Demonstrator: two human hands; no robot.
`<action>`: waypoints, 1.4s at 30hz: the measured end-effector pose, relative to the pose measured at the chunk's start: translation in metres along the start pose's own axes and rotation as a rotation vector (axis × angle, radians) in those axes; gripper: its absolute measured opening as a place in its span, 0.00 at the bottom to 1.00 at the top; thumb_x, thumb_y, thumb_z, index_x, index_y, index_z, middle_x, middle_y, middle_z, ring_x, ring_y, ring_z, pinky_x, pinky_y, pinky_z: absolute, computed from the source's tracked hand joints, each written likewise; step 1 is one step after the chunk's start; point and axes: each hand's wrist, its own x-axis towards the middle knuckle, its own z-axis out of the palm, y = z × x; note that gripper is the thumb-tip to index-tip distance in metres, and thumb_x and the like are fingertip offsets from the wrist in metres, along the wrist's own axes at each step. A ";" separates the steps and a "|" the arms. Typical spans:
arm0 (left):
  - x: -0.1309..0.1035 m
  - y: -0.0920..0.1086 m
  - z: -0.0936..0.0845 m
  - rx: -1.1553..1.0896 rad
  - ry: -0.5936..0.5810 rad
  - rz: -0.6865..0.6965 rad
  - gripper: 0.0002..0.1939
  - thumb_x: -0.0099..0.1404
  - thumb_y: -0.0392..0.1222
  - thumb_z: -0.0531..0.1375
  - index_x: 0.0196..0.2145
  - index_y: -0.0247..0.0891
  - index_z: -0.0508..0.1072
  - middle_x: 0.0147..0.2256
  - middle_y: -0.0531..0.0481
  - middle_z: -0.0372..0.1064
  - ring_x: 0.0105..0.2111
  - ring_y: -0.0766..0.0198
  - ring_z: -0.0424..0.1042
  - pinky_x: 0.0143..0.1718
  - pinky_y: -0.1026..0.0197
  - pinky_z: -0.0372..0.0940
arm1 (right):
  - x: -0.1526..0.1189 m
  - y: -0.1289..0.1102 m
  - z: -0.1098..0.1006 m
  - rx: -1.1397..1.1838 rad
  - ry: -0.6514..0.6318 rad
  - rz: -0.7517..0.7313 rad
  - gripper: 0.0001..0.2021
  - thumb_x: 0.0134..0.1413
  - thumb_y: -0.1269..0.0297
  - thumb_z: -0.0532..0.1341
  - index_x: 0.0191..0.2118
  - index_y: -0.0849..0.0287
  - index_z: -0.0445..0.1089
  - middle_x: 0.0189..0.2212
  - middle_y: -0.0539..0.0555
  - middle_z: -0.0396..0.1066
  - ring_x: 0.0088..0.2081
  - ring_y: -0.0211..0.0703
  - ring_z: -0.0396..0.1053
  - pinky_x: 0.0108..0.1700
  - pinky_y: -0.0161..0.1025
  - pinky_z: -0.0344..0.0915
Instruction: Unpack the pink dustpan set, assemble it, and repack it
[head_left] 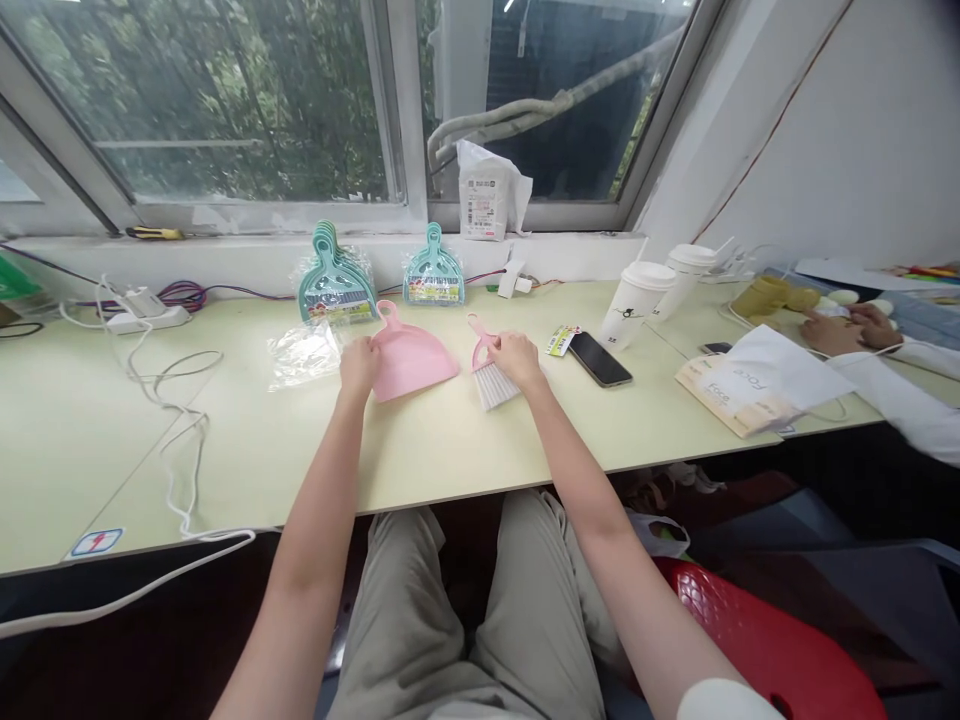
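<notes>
My left hand (361, 366) grips the left edge of a pink dustpan (412, 358), whose looped handle points toward the window. To its right, my right hand (516, 358) is closed on a small pink brush (493, 384) with white bristles facing me. Dustpan and brush are apart, both over the pale green table (450, 455). A crumpled clear plastic wrapper (304, 354) lies just left of my left hand. Beyond the dustpan stand teal dustpans in plastic wrap (335, 280) and another wrapped teal set (433, 272).
A phone (600, 359) and a small label card (562, 340) lie right of the brush, near two white cups (636, 305). White cables (180, 430) cross the left side. A tissue pack (739, 395) and another person's hands (851, 328) are at the right.
</notes>
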 end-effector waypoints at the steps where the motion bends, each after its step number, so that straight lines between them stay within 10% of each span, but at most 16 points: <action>1: 0.000 -0.001 0.004 0.001 -0.043 0.003 0.13 0.64 0.37 0.49 0.35 0.35 0.74 0.35 0.38 0.73 0.39 0.50 0.71 0.36 0.57 0.62 | 0.004 0.006 0.006 -0.009 -0.066 0.029 0.10 0.58 0.62 0.55 0.36 0.59 0.73 0.40 0.60 0.73 0.44 0.49 0.69 0.45 0.41 0.62; 4: -0.004 0.001 0.015 0.027 -0.074 -0.004 0.15 0.64 0.41 0.50 0.33 0.35 0.75 0.35 0.38 0.73 0.39 0.50 0.71 0.37 0.57 0.62 | 0.015 0.028 0.013 0.066 -0.084 0.110 0.11 0.58 0.64 0.54 0.40 0.58 0.74 0.41 0.60 0.74 0.44 0.49 0.70 0.45 0.41 0.62; 10: -0.005 0.000 0.024 -0.026 -0.049 -0.015 0.19 0.67 0.48 0.48 0.41 0.38 0.76 0.45 0.38 0.70 0.45 0.51 0.70 0.45 0.54 0.62 | 0.027 0.138 -0.017 0.057 0.364 0.403 0.18 0.57 0.65 0.52 0.52 0.64 0.65 0.51 0.65 0.67 0.55 0.53 0.61 0.54 0.44 0.57; 15: -0.002 0.000 0.030 -0.073 -0.031 -0.009 0.18 0.67 0.46 0.47 0.40 0.38 0.75 0.44 0.39 0.71 0.46 0.50 0.69 0.44 0.54 0.62 | 0.026 0.201 -0.021 0.071 0.082 0.481 0.35 0.50 0.51 0.62 0.60 0.64 0.55 0.58 0.69 0.59 0.59 0.58 0.57 0.57 0.47 0.56; 42: -0.007 0.001 0.028 -0.092 -0.095 0.026 0.16 0.67 0.43 0.48 0.42 0.39 0.74 0.45 0.41 0.72 0.46 0.53 0.70 0.42 0.58 0.62 | 0.035 0.189 -0.013 0.012 -0.001 0.502 0.39 0.40 0.49 0.67 0.56 0.64 0.56 0.54 0.71 0.63 0.57 0.61 0.60 0.53 0.52 0.62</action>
